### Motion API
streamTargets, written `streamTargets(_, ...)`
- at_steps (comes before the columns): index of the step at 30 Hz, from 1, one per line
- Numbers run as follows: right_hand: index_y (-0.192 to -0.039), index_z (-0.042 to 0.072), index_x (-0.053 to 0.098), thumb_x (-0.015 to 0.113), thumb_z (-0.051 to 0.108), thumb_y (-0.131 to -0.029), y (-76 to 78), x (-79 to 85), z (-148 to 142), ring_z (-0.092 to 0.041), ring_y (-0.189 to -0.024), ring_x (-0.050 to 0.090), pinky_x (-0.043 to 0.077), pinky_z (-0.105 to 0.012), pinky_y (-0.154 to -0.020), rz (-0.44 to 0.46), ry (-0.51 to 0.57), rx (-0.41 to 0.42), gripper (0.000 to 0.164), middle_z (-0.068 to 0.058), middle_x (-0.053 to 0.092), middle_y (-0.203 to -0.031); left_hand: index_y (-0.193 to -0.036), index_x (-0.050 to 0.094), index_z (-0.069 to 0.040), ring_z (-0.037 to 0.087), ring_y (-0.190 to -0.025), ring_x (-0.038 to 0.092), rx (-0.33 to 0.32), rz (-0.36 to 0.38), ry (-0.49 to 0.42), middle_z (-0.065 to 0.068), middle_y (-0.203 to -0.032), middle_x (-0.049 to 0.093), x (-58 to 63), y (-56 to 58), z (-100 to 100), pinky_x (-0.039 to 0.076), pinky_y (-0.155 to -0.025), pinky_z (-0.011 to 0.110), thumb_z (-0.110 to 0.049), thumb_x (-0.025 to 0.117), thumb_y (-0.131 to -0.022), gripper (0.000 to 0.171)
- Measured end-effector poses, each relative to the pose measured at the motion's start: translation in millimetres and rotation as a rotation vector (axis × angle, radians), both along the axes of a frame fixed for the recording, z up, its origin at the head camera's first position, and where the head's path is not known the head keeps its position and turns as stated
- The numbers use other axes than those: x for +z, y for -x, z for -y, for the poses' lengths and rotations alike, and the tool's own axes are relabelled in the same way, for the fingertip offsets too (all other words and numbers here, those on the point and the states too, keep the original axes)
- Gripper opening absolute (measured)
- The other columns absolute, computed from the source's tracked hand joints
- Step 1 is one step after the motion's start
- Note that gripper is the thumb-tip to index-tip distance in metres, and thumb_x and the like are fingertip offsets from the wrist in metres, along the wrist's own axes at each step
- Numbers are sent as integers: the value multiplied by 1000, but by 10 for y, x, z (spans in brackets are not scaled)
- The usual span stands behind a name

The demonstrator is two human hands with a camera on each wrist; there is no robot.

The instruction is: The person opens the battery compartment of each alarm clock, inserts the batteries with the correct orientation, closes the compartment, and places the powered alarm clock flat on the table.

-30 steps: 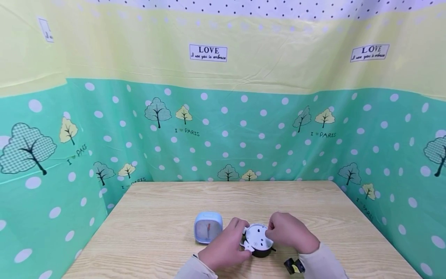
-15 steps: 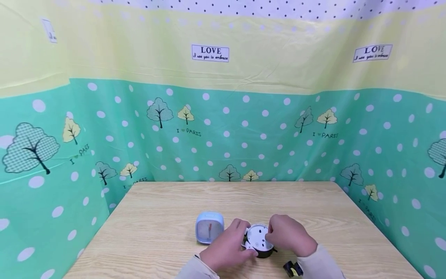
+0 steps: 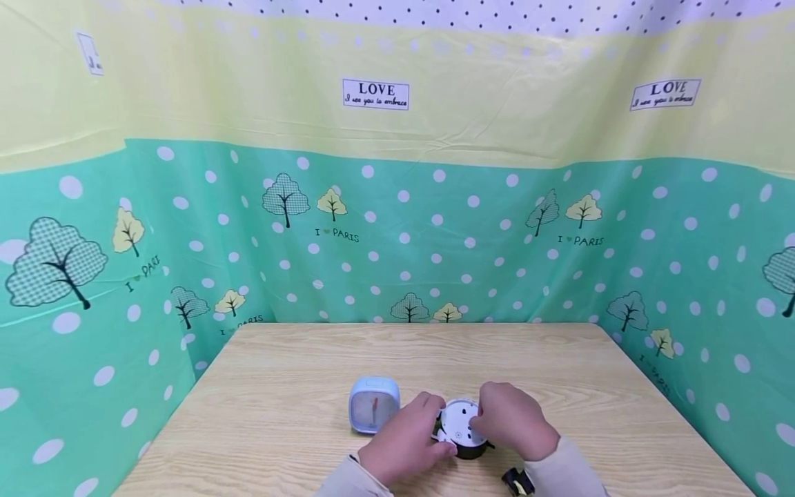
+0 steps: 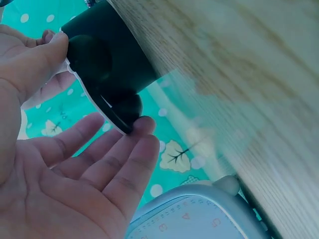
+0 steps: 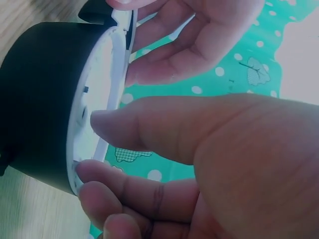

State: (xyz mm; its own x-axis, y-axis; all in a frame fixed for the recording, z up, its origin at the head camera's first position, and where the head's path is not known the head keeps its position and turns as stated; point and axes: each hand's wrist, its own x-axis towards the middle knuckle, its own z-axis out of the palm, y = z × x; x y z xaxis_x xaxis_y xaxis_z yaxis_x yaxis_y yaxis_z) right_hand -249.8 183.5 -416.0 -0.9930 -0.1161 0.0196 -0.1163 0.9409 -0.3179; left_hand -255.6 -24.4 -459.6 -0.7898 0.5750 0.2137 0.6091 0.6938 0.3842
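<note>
A round black alarm clock [image 3: 457,417] lies on the table with its white back facing up, showing several small dark knobs or holes. My left hand [image 3: 404,443] grips it at the left edge, thumb in front and fingers round the rim. In the left wrist view the fingertips touch a black ear-shaped part [image 4: 127,107] of the clock. My right hand [image 3: 514,422] has its thumb [image 5: 114,127] and bent forefinger on the right part of the white back. What lies between those fingertips is hard to make out.
A light blue square clock [image 3: 374,406] stands just left of my left hand. Small black and yellow objects, perhaps batteries [image 3: 517,482], lie by my right sleeve [image 3: 562,473]. The wooden table [image 3: 298,366] ends at a patterned green curtain [image 3: 435,241].
My right hand shifts slightly over the clock's back, its fingertips staying there. The left hand keeps its grip. The view moves slightly, and more of the black and yellow objects is covered by the sleeve.
</note>
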Motion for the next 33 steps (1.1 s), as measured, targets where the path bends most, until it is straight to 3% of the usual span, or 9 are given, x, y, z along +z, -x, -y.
streamTargets(10,-57,16,55,80,22,-79,-8,-28,35,-12,-48,41,30,-27,-46,-26,-26,-24,33,6,45,-51,-121,68,-17,3,-99,61,21,-92,73,-4,-118,65,18,-24,-22,56,-84,24,-48,81,-87,48)
streamTargets(22,-65,16,59,81,26,-84,-12,-22,61,-13,-52,47,36,-29,-48,-11,-76,-33,31,3,54,-58,-116,73,-21,7,-99,63,24,-101,91,-2,-120,66,44,-39,-30,57,-85,27,-49,81,-86,42)
streamTargets(33,-70,15,62,80,25,-87,-11,-37,78,-15,-54,49,38,-30,-49,-28,-128,-30,28,2,54,-62,-110,77,-23,12,-107,67,22,-125,100,1,-124,67,22,-43,-28,58,-89,30,-49,81,-86,35)
